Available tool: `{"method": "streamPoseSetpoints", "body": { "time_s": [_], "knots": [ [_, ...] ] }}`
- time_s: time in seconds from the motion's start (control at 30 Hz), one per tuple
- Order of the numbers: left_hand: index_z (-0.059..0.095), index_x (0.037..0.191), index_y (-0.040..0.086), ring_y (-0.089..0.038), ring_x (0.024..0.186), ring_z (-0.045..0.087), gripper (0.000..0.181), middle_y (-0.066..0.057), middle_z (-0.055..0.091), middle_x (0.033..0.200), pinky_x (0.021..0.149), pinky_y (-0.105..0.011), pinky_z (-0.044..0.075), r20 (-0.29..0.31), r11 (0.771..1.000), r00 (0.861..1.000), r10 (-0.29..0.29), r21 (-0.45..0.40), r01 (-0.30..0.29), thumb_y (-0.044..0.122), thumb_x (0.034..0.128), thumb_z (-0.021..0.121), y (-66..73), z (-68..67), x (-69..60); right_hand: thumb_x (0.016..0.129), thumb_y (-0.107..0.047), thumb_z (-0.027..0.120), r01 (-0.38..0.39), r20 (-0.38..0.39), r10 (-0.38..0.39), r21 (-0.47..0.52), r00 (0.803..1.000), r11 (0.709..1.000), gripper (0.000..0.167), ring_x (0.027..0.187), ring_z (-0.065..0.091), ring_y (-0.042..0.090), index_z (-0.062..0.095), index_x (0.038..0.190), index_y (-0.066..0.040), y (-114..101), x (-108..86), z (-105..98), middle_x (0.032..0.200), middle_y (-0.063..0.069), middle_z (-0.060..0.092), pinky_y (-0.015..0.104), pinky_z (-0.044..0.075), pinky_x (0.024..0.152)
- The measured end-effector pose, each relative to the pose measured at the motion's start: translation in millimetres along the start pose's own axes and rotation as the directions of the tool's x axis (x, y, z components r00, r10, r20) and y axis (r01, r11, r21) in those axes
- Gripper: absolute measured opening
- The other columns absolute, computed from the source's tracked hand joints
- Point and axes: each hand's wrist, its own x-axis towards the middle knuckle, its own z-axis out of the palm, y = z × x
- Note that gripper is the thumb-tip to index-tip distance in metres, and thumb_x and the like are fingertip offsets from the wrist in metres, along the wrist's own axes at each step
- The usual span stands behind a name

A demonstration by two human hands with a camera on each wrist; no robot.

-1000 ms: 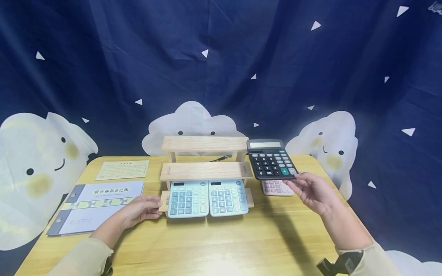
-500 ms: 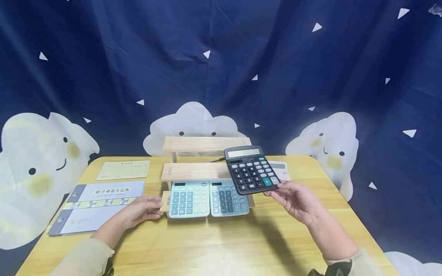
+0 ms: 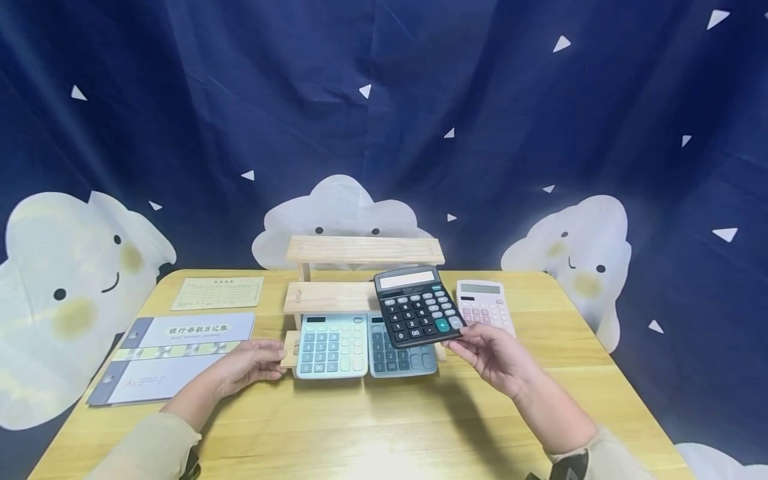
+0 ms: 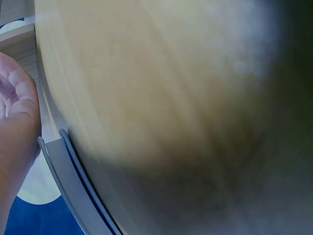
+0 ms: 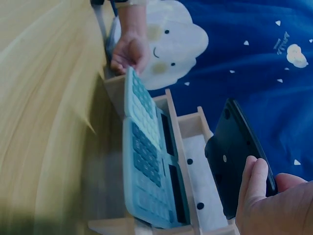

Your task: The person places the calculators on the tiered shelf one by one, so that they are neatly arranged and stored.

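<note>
My right hand (image 3: 501, 360) pinches a black calculator (image 3: 414, 312) by its lower right corner, display side up. The calculator hangs above the right part of a stepped wooden rack (image 3: 366, 249), partly hiding the middle tier. On the rack's lowest tier, two light-blue calculators lean side by side: the left one (image 3: 331, 347) shows fully, while the right one (image 3: 403, 365) is partly covered by the black one. My left hand (image 3: 255, 363) holds the left end of the lowest tier. In the right wrist view, my fingers press the black calculator's back (image 5: 230, 156).
A pink-and-white calculator (image 3: 487, 301) lies on the table (image 3: 360, 427) right of the rack. On the left lie a bank journal book (image 3: 174, 357) and a printed slip (image 3: 217, 293). A blue curtain (image 3: 384, 120) with cloud shapes hangs behind.
My right hand has carried the black calculator leftward and lower, from right of the rack to over its right part. The pink-and-white calculator is now uncovered. My left hand keeps its place.
</note>
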Motion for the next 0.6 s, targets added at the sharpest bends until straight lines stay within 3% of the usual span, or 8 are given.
{"method": "streamPoseSetpoints", "body": {
  "time_s": [0.17,0.43,0.6],
  "knots": [
    [0.023,0.134,-0.021,-0.015,0.079,0.065,0.065,-0.006,0.061,0.088,0.077,-0.027,0.058,0.000,1.000,1.000,-0.003,-0.002,0.003,0.010,0.0898,0.059,1.8,0.8,-0.4,0.090,0.007,0.040,-0.010,0.017,0.010,0.025,1.000,1.000,0.018,0.092,0.068,0.028,0.055,0.101,0.004,6.5,8.0,3.0,0.102,0.019,0.066,0.024,0.052,0.089],
    [0.021,0.135,-0.022,-0.015,0.080,0.065,0.067,-0.006,0.060,0.088,0.078,-0.028,0.058,-0.002,1.000,1.000,0.005,0.014,-0.005,0.010,0.0898,0.059,1.1,1.4,0.8,0.091,0.008,0.038,-0.028,0.006,0.027,0.070,1.000,0.997,0.028,0.092,0.068,0.030,0.040,0.119,0.007,14.9,24.2,7.3,0.103,0.021,0.064,0.026,0.051,0.090],
    [0.022,0.134,-0.022,-0.015,0.079,0.065,0.065,-0.005,0.059,0.087,0.077,-0.027,0.058,-0.004,1.000,1.000,0.005,0.018,-0.005,0.009,0.0897,0.059,0.5,0.9,0.3,0.091,0.008,0.039,-0.044,0.005,0.043,0.059,0.999,0.997,0.026,0.092,0.068,0.030,0.043,0.118,0.006,19.1,30.7,7.8,0.103,0.020,0.064,0.025,0.051,0.090]
  ]
}}
